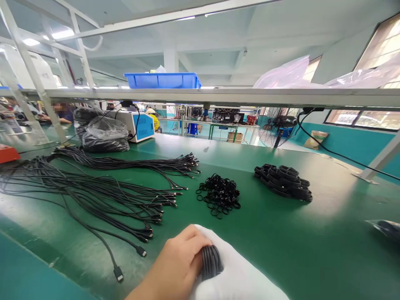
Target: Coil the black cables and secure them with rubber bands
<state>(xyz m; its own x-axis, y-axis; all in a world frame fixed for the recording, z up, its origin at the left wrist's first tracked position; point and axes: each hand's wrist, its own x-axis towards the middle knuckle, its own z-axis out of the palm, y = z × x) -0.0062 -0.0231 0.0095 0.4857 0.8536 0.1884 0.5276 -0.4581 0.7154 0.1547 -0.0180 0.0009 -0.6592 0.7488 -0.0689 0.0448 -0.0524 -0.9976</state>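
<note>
Close to me at the bottom centre, my left hand [179,258] is bare, its fingers closed round a black coiled cable [211,261]. The cable lies in tight side-by-side loops. My right hand [234,266], in a white covering, wraps the coil from the right; its separate fingers do not show. To the left lie many loose black cables [125,191] with their connector ends pointing right. A pile of small black rings [218,191] sits just beyond my hands. Farther right is a stack of coiled black cables [283,182].
The green tabletop [281,237] runs under a shelf [218,96] bearing a blue tray [162,80] and plastic bags [287,75]. Behind the cables stand a black plastic bag [104,133] and a blue-white machine [143,125]. A bagged dark item [387,228] lies at the right edge.
</note>
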